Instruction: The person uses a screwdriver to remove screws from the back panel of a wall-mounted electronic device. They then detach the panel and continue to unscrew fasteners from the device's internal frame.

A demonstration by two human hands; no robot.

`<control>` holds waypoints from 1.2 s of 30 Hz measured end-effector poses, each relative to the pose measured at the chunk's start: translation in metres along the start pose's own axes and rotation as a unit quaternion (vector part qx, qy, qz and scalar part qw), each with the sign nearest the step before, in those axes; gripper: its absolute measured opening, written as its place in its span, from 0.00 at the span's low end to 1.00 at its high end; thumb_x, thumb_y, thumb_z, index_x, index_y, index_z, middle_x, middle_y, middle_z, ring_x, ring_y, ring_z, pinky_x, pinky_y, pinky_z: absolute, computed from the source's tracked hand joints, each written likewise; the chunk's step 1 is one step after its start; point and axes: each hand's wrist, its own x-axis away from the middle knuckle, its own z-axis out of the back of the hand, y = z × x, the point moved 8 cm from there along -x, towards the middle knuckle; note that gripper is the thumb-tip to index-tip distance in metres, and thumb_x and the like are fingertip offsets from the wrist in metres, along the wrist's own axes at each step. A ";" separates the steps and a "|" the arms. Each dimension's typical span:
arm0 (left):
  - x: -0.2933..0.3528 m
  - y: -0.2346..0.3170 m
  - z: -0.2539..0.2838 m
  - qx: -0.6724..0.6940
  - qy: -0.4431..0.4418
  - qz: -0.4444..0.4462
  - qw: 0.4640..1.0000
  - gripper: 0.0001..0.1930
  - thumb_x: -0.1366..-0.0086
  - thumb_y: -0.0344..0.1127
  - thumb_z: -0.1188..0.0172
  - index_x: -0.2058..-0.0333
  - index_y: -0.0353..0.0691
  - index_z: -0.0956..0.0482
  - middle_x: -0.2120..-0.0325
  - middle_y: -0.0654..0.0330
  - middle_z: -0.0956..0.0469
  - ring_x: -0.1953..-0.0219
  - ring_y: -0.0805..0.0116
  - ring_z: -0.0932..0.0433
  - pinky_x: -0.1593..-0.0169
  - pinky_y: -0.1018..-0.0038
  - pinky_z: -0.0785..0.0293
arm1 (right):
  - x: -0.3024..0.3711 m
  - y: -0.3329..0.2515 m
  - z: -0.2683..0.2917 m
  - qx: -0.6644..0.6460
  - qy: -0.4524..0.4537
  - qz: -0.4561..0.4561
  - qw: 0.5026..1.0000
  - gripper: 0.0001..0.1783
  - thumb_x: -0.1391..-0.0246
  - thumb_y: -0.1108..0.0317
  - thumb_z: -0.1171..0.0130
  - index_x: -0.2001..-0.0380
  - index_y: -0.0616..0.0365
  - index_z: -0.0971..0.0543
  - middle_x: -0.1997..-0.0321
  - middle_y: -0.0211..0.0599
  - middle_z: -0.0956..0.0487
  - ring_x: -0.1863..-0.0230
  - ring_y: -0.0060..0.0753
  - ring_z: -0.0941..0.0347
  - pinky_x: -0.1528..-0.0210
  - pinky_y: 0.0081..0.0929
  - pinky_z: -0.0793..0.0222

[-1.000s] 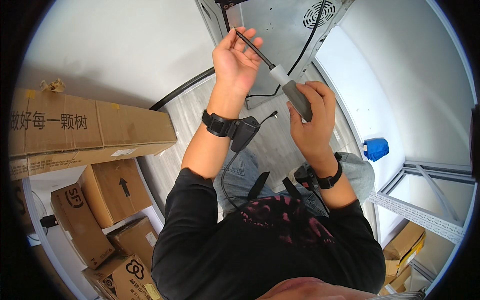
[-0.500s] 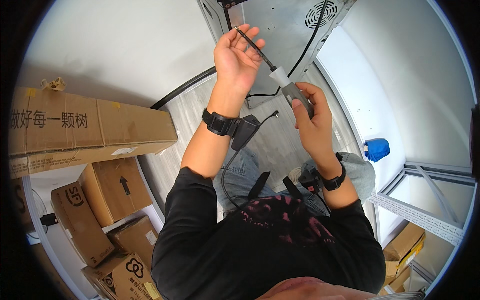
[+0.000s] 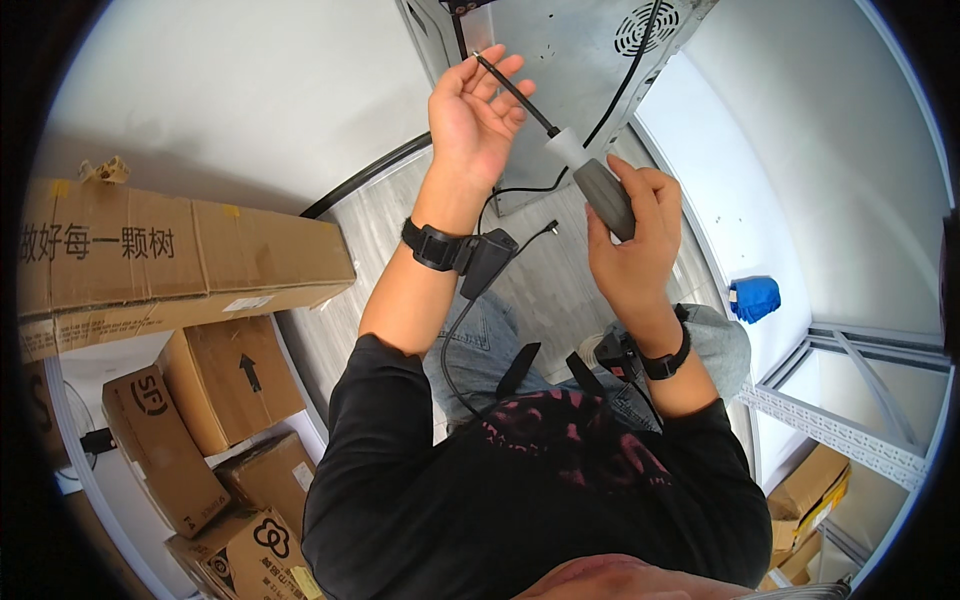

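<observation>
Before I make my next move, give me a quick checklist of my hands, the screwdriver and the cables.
1. Right hand on the screwdriver: ok, fingers and thumb hold the gray handle.
2. Left hand at the tip: ok, thumb and forefinger meet there.
3. Left strap around the forearm: ok, it looks closed.
4. Small plug connected: not ok, its end sticks out free.
5. Black cable clear of the screwdriver: cannot tell; they overlap in this view, and depth is unclear.
6. Screw on the tip: cannot tell, too small.
</observation>
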 end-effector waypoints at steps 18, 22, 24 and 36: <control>0.001 0.006 0.001 0.007 -0.046 -0.021 0.999 0.19 0.37 0.34 0.62 0.53 0.30 0.29 0.64 0.52 0.21 0.63 0.59 0.22 0.64 0.73 0.26 | -0.002 0.003 -0.010 -0.073 -0.077 -0.020 0.994 0.22 0.59 0.81 0.42 0.56 0.61 0.27 0.64 0.44 0.27 0.66 0.42 0.28 0.66 0.30 0.33; 0.002 0.007 -0.001 0.011 -0.055 -0.024 0.998 0.19 0.36 0.35 0.63 0.53 0.30 0.29 0.64 0.52 0.21 0.64 0.59 0.22 0.65 0.73 0.27 | -0.002 -0.006 -0.004 -0.035 -0.048 0.014 0.998 0.23 0.64 0.84 0.40 0.59 0.60 0.24 0.63 0.39 0.29 0.61 0.40 0.32 0.64 0.29 0.35; 0.003 0.006 -0.003 0.022 -0.057 -0.017 0.998 0.18 0.34 0.37 0.62 0.54 0.31 0.29 0.65 0.53 0.21 0.64 0.61 0.22 0.65 0.74 0.27 | -0.002 -0.011 -0.001 0.006 -0.016 0.048 0.999 0.24 0.67 0.84 0.39 0.60 0.59 0.22 0.63 0.37 0.29 0.60 0.39 0.33 0.62 0.29 0.36; 0.002 0.000 -0.004 0.043 0.001 -0.024 0.999 0.11 0.32 0.37 0.57 0.64 0.39 0.28 0.71 0.60 0.21 0.72 0.67 0.24 0.69 0.76 0.29 | 0.008 -0.042 0.006 0.064 0.055 0.249 0.965 0.16 0.71 0.83 0.39 0.71 0.58 0.18 0.62 0.35 0.25 0.62 0.37 0.32 0.63 0.28 0.36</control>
